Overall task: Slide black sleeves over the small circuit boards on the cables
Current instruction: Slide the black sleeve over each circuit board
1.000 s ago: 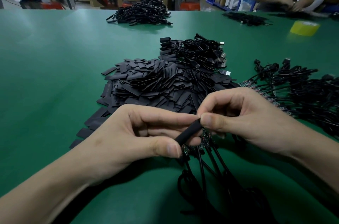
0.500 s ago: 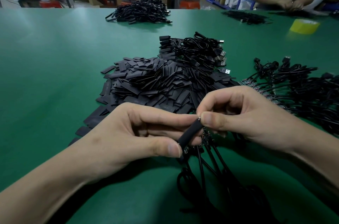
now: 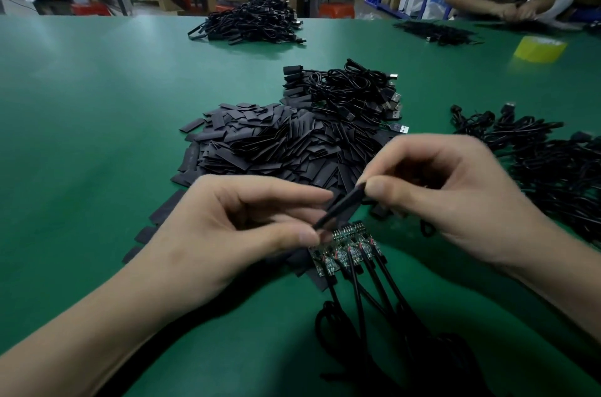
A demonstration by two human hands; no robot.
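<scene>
While your left hand (image 3: 247,231) pinches one sleeve (image 3: 338,208) end, your right hand (image 3: 455,198) grips its other end at two o'clock, above the circuit boards (image 3: 344,250).

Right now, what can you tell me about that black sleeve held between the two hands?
The black sleeve is a slim, matte, tube-like strip, seemingly soft plastic. It slants upward to the right above the green table. The right hand pinches its upper end; the left hand meets its lower end, just above the bare circuit boards.
</scene>
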